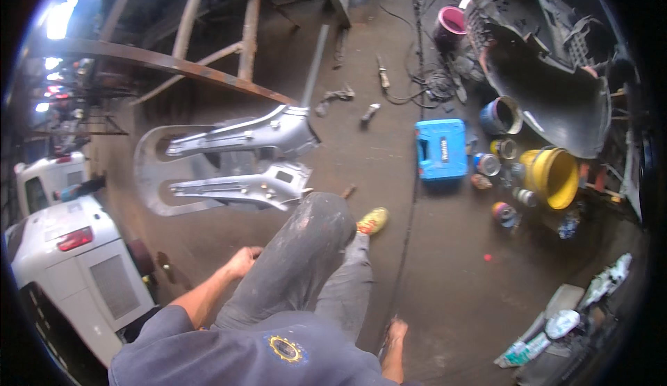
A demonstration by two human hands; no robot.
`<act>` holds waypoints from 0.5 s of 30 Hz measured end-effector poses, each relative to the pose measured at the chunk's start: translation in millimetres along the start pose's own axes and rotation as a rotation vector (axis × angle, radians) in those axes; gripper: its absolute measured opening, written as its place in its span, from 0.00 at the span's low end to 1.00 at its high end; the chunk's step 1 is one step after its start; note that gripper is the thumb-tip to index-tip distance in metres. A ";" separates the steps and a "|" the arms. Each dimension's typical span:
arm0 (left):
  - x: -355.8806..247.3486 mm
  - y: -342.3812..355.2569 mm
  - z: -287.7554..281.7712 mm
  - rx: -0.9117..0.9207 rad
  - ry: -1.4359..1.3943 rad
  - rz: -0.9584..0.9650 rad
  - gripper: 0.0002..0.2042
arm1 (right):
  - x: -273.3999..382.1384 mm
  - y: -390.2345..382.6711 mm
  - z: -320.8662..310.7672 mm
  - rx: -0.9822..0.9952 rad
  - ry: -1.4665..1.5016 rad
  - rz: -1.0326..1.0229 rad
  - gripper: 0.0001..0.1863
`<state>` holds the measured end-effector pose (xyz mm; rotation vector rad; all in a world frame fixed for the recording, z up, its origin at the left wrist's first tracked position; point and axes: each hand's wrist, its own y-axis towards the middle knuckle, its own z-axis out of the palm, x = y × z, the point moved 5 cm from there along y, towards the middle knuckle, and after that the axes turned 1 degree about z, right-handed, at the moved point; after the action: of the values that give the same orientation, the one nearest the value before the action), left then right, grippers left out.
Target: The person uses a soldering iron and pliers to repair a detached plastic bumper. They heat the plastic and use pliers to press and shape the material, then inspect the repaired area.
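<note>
My left hand hangs beside my left thigh, its fingers curled in, with nothing visible in it. At my right side hangs my right hand, seen mostly from the back. Its fingers are too hidden to read, and a thin dark shape beside it is unclear. My grey trousers are dusty, and one yellow shoe shows on the floor. Ahead of my left leg lie two long silver-grey metal panels on a flat, rounded plate. Neither hand touches them.
A rusty metal frame stands far left, and a white vehicle is near left. To the right are a blue tool case, several cans, a yellow bucket and a dark bumper. A cord trails across the floor.
</note>
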<state>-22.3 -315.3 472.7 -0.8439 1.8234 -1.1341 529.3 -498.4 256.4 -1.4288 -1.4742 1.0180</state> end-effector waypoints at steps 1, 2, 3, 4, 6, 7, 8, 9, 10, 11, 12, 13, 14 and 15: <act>21.9 16.7 23.4 0.024 -0.117 -0.068 0.20 | 58.6 -14.0 -14.9 -0.073 -0.068 -0.148 0.08; 24.5 27.1 41.3 0.025 -0.373 -0.198 0.21 | 110.3 -32.7 -27.4 -0.076 -0.058 -0.174 0.08; 25.2 35.5 60.6 0.028 -0.634 -0.339 0.21 | 159.4 -54.4 -37.3 -0.070 -0.107 -0.244 0.08; 39.6 49.7 75.7 0.002 -0.645 -0.332 0.22 | 206.3 -78.9 -38.4 -0.048 -0.168 -0.313 0.08; 78.0 93.1 105.4 -0.077 -0.693 -0.323 0.24 | 283.0 -127.1 -26.1 0.047 -0.247 -0.379 0.08; 57.6 94.3 110.6 -0.054 -0.605 -0.239 0.25 | 309.9 -145.1 -15.6 0.116 -0.263 -0.365 0.08; 24.0 84.3 106.4 -0.040 -0.514 -0.160 0.26 | 320.6 -143.4 -12.2 0.213 -0.329 -0.367 0.08; -6.8 82.6 93.8 -0.049 -0.426 -0.077 0.28 | 336.0 -147.1 -4.9 0.322 -0.457 -0.394 0.07; -25.7 78.1 92.3 0.033 -0.326 0.006 0.28 | 370.1 -185.2 24.5 0.233 -0.901 -0.308 0.11; -46.1 64.2 92.2 0.078 -0.238 0.055 0.29 | 378.8 -203.4 39.2 0.384 -0.864 -0.497 0.21; -65.1 51.3 85.8 0.111 -0.154 0.089 0.29 | 380.9 -196.9 35.3 0.448 -1.082 -0.602 0.25; -72.8 41.1 82.3 0.137 -0.060 0.114 0.30 | 425.7 -250.5 77.9 0.435 -1.333 -0.791 0.22; -77.6 26.7 79.5 0.017 -0.035 0.175 0.24 | 448.0 -276.7 94.1 0.434 -1.509 -0.792 0.20; -77.2 19.5 90.7 -0.018 -0.109 0.161 0.21 | 463.9 -288.6 104.8 0.430 -1.682 -0.793 0.18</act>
<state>90.3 -276.9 452.5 -0.7404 1.7791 -0.9540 327.9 -43.2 504.6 0.7188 -2.2828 1.8489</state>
